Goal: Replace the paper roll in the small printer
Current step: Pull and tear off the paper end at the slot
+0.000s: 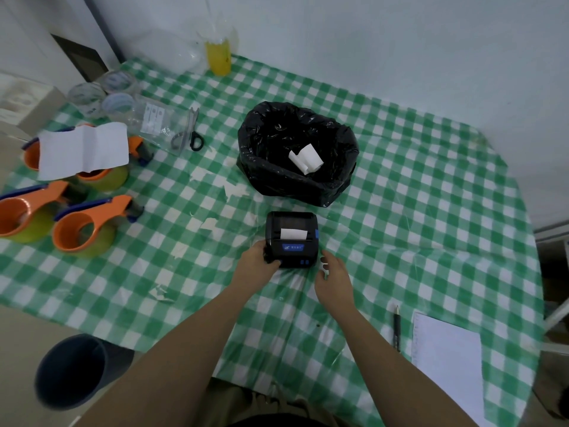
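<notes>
Our left hand (257, 262) fingers are curling around the small black plastic printer's (291, 238) near-left corner, gripping it; our right hand (334, 278) fingers are hovering spread, just beside its right, over the green-checked surface (400, 241).

A table draped in a green-and-white checked plastic cloth (415, 186) is set against a plain, pale bluish-white wall (369, 41), while a beige floor (27, 334) and a dark grey round bin (69, 369) are seen lower left.

Left hand (257, 261) gripping, right hand (334, 277) loose.
</notes>
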